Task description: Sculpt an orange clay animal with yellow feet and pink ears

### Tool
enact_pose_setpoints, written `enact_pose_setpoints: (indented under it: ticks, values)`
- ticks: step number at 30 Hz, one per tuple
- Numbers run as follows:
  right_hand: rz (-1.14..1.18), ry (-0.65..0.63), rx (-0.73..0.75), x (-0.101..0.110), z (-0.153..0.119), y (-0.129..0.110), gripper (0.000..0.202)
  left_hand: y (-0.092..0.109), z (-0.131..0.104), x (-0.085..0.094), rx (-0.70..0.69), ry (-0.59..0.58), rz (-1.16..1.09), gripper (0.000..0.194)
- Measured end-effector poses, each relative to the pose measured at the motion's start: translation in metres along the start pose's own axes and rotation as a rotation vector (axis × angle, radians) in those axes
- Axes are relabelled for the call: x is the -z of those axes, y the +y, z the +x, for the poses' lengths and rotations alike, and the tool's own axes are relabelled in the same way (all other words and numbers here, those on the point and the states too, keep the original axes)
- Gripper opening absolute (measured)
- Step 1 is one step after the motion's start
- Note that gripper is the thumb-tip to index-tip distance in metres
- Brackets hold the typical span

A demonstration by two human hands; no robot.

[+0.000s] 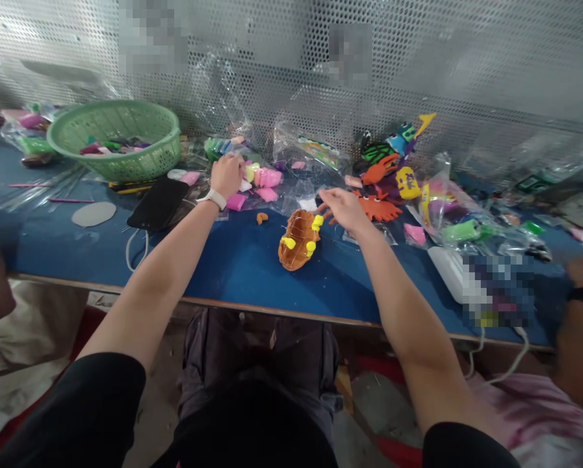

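An orange-brown oval clay piece [298, 242] with yellow lumps and thin lines across it lies on the blue table [252, 273]. My left hand [227, 175] is at the packets of pink and yellow clay [266, 177], its fingers bent down; whatever they hold is hidden. Just above and right of the oval piece is my right hand [342, 208], fingers apart, with nothing visible in it, near a white packet [307, 204]. A small brown clay bit [262, 218] sits left of the oval piece.
A green basket [116, 169] with clay packets and a black phone [158, 203] are on the left. Orange crab-like clay figures [379, 207], plastic bags and a white device [447, 273] with a cable lie right. Other people's arms show at both sides.
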State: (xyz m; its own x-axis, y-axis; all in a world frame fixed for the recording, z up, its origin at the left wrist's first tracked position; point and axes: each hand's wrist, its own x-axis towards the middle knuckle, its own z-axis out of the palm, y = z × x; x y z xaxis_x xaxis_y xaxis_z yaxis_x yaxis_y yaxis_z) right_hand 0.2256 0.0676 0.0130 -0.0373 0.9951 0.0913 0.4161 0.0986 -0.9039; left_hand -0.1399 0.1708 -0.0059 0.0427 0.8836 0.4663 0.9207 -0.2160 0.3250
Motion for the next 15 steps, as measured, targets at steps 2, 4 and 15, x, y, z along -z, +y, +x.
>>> enact_pose_setpoints:
  ticks: [2,4,15]
  values:
    - [-0.011,0.030,0.061,0.001,0.002,0.005,0.087,-0.002,-0.002,0.002,-0.004,-0.012,-0.028,0.033]
    - [-0.024,0.056,0.100,0.000,0.003,0.006,0.094,-0.003,-0.005,0.001,-0.016,-0.043,-0.053,0.030]
    - [-0.210,0.182,0.324,-0.010,-0.007,0.002,0.089,0.006,-0.010,-0.012,0.040,-0.107,-0.169,0.029]
